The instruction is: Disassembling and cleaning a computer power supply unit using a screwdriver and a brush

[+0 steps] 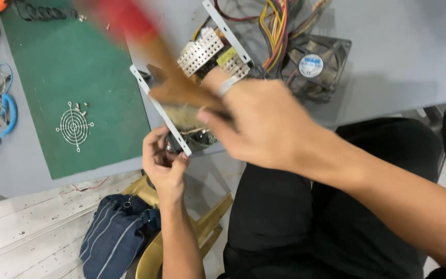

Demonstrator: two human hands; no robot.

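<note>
- Brush (179, 90) with a wooden handle and a red end sits in the right hand (264, 124), which is closed tight around it. The brush looks blurry. Its soft hairs point down at the metal box.
- The left hand (163, 157) is wrapped around the near corner of the open metal box (202, 57), at the front edge of the table (388, 41). It seems to hold the box steady so the brush can sweep it.
- The box hangs a bit over the table edge, perhaps so dust can fall off.
- Coloured wires (277, 26) run from the box toward the back edge.
- A black fan (316, 64) lies just beside the box, on the right.
- A round wire grille (74, 125) and some small screws (81, 107) rest on the green mat (63, 62) at the left, likely kept together so they don't get lost.
</note>
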